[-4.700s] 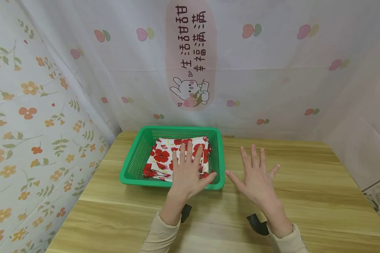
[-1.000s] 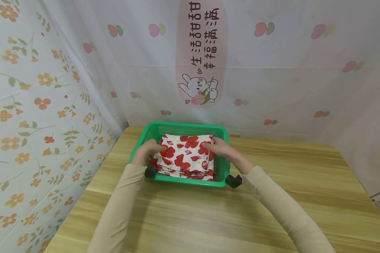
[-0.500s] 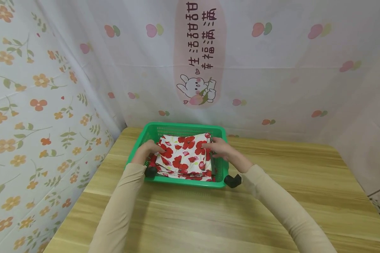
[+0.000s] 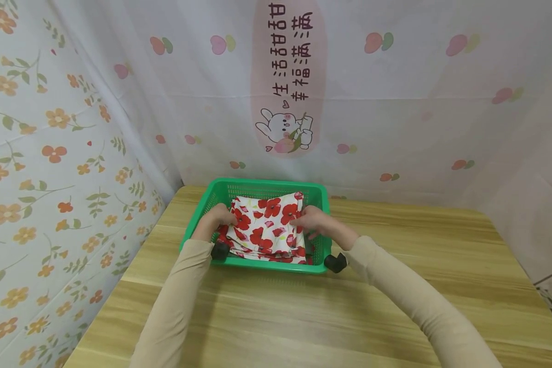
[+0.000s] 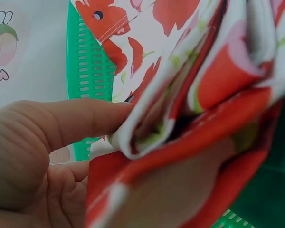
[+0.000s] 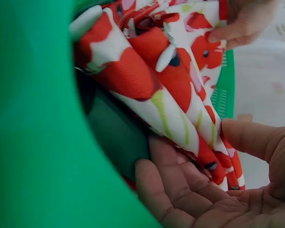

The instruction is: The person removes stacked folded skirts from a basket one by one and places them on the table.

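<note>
A folded white cloth with a red poppy print (image 4: pixel 264 222) lies in several layers in a green plastic basket (image 4: pixel 267 266). At its left edge my left hand (image 4: pixel 219 215) grips it. In the left wrist view the thumb (image 5: pixel 95 114) presses on the folded layers, the fingers partly hidden behind them. My right hand (image 4: pixel 316 221) is at the cloth's right side, inside the basket. The right wrist view has that thumb (image 6: pixel 247 135) on the edge of the stacked folds and the fingers (image 6: pixel 180 185) curled under them. Below the cloth shows a dark green surface (image 6: pixel 118 135).
The basket stands at the back of a wooden table (image 4: pixel 276 317), close to a white printed curtain (image 4: pixel 395 128). A floral curtain (image 4: pixel 55 204) hangs along the left. Black pieces (image 4: pixel 335 263) sit at both wrists.
Both hands have gone from spread open above the table and basket to holding the cloth's sides. Lately the right hand has shifted slightly left, and the cloth's far right corner has lifted.
</note>
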Demonstrator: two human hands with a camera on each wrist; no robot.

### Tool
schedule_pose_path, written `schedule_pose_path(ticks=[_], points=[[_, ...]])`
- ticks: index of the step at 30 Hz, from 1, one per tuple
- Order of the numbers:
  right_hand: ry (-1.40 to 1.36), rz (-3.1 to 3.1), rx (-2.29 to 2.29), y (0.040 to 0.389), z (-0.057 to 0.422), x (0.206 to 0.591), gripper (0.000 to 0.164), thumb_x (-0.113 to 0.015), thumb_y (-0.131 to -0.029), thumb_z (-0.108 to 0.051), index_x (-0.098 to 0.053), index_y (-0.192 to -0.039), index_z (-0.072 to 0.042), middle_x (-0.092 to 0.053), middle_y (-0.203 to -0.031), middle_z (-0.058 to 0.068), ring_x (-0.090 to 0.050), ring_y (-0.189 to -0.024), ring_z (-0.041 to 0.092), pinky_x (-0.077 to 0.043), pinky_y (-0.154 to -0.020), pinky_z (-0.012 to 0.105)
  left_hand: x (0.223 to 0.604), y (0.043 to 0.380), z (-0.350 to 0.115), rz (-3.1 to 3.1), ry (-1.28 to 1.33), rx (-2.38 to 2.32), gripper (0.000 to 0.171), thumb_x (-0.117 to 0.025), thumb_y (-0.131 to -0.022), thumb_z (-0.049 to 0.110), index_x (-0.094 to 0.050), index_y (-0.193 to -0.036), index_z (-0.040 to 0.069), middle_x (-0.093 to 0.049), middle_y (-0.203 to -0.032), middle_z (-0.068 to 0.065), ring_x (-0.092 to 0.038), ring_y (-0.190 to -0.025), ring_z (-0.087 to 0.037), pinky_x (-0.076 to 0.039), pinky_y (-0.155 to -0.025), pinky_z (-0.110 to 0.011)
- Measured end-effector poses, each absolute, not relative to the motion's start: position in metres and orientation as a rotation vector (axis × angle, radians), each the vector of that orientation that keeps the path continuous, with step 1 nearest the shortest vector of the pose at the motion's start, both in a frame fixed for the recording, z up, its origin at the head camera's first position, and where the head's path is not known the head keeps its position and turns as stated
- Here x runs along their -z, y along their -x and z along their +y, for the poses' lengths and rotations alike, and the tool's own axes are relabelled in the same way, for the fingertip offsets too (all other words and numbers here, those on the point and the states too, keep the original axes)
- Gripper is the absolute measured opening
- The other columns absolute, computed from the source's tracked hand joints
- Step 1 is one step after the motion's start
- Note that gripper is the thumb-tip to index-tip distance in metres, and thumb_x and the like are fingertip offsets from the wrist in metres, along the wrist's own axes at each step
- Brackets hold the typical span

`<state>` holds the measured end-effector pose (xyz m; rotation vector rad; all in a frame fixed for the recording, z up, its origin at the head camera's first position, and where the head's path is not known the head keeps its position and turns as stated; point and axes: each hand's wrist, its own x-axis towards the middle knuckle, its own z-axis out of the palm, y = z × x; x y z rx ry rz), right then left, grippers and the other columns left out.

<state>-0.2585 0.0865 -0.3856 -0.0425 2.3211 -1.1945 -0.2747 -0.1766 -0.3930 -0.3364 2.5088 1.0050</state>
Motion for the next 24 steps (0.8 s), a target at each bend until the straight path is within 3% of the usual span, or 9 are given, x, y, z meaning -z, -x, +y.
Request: schedule_pose_path(ticks=[6,13,17,20,24], points=[[0.043,2.358,1.167,0.256,0.085,0.383,0.014,-0.061,-0.088,-0.012,-0.058,-0.08,-0.001,-0.062,-0.074,0.006,-0.057,-0.059,0.015,-0.055,-0.062,0.037,0.391,0.274,-0.178,2.517,0.311,-1.075,0.036,-0.064,-0.079,0.007,-0.055,-0.108,-0.013,-0.056,-0.094,-0.016,-0.058,-0.074,-0.021,-0.052,-0.064,-0.029],[0.024,2.381,1.156,0.255,0.081,0.384,0.029,-0.063,-0.087,-0.016,-0.049,-0.064,-0.007,-0.059,-0.064,0.004,-0.058,-0.059,0.015,-0.055,-0.064,0.04,0.384,0.269,-0.177,2.507,0.26,-1.156,0.03,-0.064,-0.081,0.008,-0.058,-0.103,-0.011,-0.06,-0.093,-0.015,-0.061,-0.072,-0.019,-0.054,-0.065,-0.03],[0.045,2.382,1.103,0.254,0.08,0.386,0.023,-0.065,-0.088,-0.021,-0.059,-0.075,-0.004,-0.061,-0.067,0.005,-0.059,-0.061,0.016,-0.055,-0.066,0.041,0.384,0.269,-0.176,2.498,0.242,-1.194,0.01,-0.063,-0.08,0.006,-0.057,-0.076,-0.002,-0.059,-0.076,-0.009,-0.058,-0.061,-0.015,-0.051,-0.056,-0.027],[0.043,2.387,1.09,0.254,0.08,0.389,0.021,-0.065,-0.087,-0.019,-0.062,-0.094,0.001,-0.064,-0.073,0.006,-0.06,-0.06,0.016,-0.055,-0.061,0.037,0.384,0.268,-0.175,2.488,0.231,-1.224,0.021,-0.062,-0.08,0.004,-0.05,-0.062,0.007,-0.055,-0.065,-0.003,-0.054,-0.054,-0.012,-0.047,-0.05,-0.024],[0.031,2.395,1.142,0.254,0.08,0.391,0.024,-0.061,-0.086,-0.014,-0.058,-0.102,0.003,-0.063,-0.077,0.008,-0.058,-0.058,0.015,-0.054,-0.058,0.034,0.38,0.267,-0.174,2.47,0.199,-1.261,0.03,-0.061,-0.082,0.005,-0.047,-0.056,0.01,-0.055,-0.059,-0.001,-0.053,-0.052,-0.01,-0.046,-0.05,-0.023]])
